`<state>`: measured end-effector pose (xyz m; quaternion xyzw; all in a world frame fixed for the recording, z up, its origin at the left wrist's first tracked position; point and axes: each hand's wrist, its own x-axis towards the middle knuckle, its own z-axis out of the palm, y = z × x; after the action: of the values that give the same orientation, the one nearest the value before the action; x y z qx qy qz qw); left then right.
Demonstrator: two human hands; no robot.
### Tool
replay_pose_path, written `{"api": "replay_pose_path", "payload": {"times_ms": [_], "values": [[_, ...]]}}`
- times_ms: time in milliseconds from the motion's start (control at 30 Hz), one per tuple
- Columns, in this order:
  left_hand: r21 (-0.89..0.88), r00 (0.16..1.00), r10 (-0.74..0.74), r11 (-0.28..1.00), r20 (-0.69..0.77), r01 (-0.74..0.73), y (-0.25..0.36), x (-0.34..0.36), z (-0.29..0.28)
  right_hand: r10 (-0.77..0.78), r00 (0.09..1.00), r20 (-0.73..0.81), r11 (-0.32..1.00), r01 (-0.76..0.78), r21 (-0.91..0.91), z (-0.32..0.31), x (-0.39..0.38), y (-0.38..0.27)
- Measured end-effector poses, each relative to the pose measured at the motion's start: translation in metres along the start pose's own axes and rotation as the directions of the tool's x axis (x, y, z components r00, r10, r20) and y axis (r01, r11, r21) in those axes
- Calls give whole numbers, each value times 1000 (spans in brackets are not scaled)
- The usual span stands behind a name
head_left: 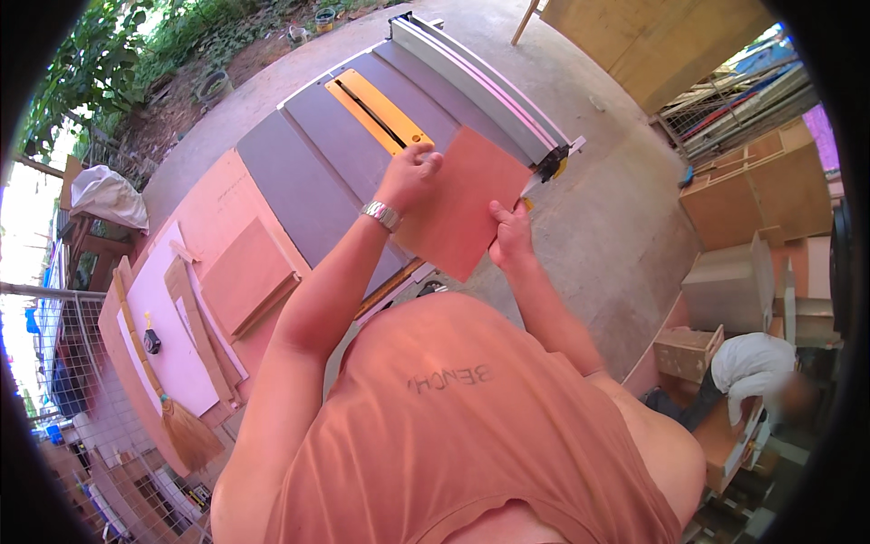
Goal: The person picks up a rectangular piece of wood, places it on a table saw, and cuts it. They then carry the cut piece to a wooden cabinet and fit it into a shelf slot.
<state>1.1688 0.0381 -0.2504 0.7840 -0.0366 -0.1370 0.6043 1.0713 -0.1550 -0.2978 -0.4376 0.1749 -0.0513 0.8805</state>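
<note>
My left hand (412, 174), with a metal watch at the wrist, is closed on the upper left edge of a thin reddish square board (458, 208), just beside the yellow slotted insert (358, 95) of a grey table saw (294, 163). My right hand (509, 231) grips the board's right edge, its thumb on the top face. The board lies at the near right of the saw top, beside the long pale fence rail (480, 82). Whether a blade stands in the slot I cannot tell.
A side panel (190, 208) at left bears stacked boards (245, 272), a broom (186, 426) and a tape measure (152, 340). Wooden cabinets (752, 186) and a large panel (625, 36) stand at right. A person in white (743, 363) bends over wood at lower right.
</note>
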Motion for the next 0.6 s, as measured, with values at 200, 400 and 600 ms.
{"api": "replay_pose_path", "payload": {"times_ms": [200, 400, 600], "values": [[557, 987, 133, 828, -87, -62, -56, -39, -34, 2, 975, -220, 999, 8, 43, -24, 38, 18], [762, 965, 244, 607, 92, -226, -101, -87, -8, -85, 891, -447, 933, -87, -350, -37, 70, 34], [795, 933, 194, 489, 302, -359, -100, -92, 13, -333, 939, 83, 31, 99, -995, -48, 23, 27]]}}
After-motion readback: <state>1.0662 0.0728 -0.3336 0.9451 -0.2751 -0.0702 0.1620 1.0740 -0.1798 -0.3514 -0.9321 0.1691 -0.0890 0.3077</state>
